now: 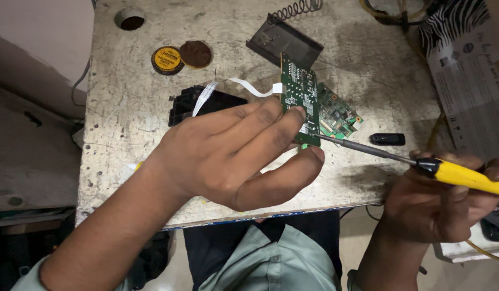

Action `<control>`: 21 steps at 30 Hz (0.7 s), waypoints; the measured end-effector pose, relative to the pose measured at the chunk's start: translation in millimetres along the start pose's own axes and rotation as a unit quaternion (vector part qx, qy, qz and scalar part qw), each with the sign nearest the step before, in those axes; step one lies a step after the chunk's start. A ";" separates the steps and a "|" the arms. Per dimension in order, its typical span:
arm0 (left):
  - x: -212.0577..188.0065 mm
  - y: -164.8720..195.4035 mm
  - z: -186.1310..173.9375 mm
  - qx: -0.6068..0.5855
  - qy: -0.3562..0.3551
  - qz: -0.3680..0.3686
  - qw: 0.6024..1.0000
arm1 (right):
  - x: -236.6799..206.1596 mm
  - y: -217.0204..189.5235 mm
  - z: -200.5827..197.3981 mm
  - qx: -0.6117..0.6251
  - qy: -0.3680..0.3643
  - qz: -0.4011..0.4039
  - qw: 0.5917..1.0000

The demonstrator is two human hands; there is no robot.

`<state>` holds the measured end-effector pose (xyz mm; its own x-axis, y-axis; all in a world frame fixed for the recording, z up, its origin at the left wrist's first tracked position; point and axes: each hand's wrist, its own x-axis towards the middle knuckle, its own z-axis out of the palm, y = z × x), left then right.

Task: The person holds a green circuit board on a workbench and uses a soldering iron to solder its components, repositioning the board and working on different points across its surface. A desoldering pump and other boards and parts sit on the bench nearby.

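Above the worn, speckled metal worktable [125, 124], our left hand [228, 156] pinches a green rectangular circuit board [300, 102] upright between fingers and thumb, its white flat ribbon cable [244, 86] trailing to a black plastic module [206, 102]. Our right hand [438, 199] is closed around a yellow-handled soldering iron [465, 175], tip at the board's lower edge; we judge the soldering under way, the cable still attached.

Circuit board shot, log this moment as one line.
left hand: holds green board upright | right hand: holds yellow soldering iron, tip at board's lower edge | table: second board, tin
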<state>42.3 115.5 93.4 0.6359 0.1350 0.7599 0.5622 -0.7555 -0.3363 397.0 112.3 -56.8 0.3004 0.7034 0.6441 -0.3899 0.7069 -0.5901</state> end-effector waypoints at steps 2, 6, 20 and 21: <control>-0.2 -0.3 1.6 0.003 0.003 0.003 1.000 | 0.5 -0.9 0.0 0.000 -0.006 0.005 1.000; -0.6 0.1 2.9 0.000 0.007 0.003 1.000 | 0.1 -0.8 0.9 0.020 -0.008 0.005 1.000; -2.8 -0.4 2.4 0.012 0.002 0.011 1.000 | -1.0 -3.1 -0.3 -0.044 -0.023 -0.025 0.998; -3.2 -0.4 2.9 0.008 0.003 0.010 1.000 | -1.7 -3.4 -0.7 -0.050 -0.024 -0.028 0.998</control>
<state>41.6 117.3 89.5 0.6441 0.1171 0.7559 0.5579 -0.7480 -0.3595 398.4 108.7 -56.1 0.2759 0.6595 0.6992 -0.2839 0.7509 -0.5963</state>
